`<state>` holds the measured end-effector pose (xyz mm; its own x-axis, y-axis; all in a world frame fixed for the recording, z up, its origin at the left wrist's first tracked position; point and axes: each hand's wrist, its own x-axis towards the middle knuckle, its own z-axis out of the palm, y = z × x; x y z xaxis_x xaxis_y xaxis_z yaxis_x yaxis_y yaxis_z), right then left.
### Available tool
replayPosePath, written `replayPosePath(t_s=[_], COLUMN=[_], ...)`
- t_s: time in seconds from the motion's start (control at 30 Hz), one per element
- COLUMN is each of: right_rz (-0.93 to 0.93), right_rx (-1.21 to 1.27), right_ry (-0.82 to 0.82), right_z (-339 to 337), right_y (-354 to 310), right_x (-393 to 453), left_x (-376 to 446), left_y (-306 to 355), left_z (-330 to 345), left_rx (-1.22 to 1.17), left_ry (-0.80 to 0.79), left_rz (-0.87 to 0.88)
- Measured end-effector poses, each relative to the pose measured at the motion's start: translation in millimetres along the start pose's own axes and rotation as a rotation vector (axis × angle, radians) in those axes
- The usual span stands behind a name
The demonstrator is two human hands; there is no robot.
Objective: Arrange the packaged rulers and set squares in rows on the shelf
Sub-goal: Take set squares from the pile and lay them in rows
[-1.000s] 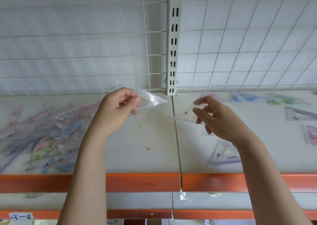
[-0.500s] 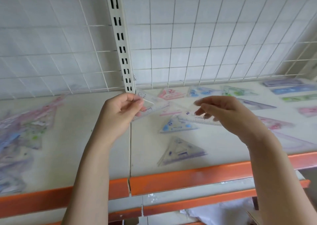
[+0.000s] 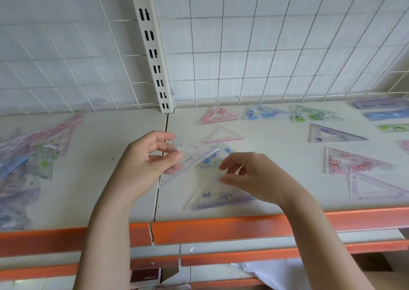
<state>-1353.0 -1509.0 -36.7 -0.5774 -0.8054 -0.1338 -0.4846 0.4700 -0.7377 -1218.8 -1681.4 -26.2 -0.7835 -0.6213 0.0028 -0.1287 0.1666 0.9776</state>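
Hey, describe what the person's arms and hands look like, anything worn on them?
Both forearms are bare right down to the picture's lower edge: no sleeves in view. The left hand and right hand wear no gloves, and no rings, watch or bracelet show.

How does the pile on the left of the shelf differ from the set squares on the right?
The left pile is a jumbled heap with packets overlapping at mixed angles; the right set squares lie flat and apart, in rough rows. The pile mixes colours together, while each right-hand piece shows one colour: pink, blue, green. Both rest on the same white shelf and hold clear packaged pieces with pastel print.
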Motion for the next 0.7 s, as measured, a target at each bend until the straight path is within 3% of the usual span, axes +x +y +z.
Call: replayPosePath(t_s=[0.23, 0.37, 0.57, 0.7], right_rz=[0.054, 0.051, 0.017, -0.033], right_rx=[-0.039, -0.016, 0.01, 0.016], right_ry=[0.205, 0.236, 0.16, 0.103], right_z=[-30.2, -41.5, -43.9, -39.0], right_y=[19.2, 29.6, 40.7, 36.3], right_x=[-2.7, -4.8, -7.3, -4.0], left_x=[-11.2, -16.6, -27.7, -35.6], left_y=[1.2, -4.6, -8.0, -6.6], left_z=[21.3, 49.6, 63.7, 65.3], left_rx=[0.081, 0.312, 0.638, 0.71], left_ry=[-0.122, -0.154, -0.008, 0.109], left_rz=[-0.081, -0.069, 0.023, 0.027])
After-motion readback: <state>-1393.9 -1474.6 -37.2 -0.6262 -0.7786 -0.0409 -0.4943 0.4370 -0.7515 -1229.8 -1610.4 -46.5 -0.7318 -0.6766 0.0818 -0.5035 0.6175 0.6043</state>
